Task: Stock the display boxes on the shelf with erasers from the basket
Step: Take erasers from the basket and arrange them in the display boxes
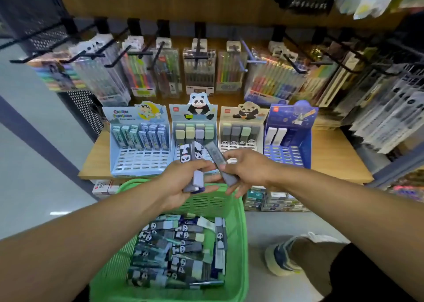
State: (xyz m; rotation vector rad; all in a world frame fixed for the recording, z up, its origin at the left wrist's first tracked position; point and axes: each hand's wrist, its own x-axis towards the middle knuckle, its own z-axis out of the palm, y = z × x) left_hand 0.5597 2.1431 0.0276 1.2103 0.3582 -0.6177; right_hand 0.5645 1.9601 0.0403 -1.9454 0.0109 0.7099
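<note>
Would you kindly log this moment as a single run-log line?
left hand: holds several erasers | right hand: holds grey eraser | green basket: many erasers | display boxes: partly filled

Both forearms are bare to the frame's edge, with no sleeves, watch or rings showing. The left hand [183,182] and right hand [246,170] wear no gloves. Dark shorts [367,274] cover the right thigh, and a worn blue-and-cream sneaker [283,258] is on the foot.
</note>
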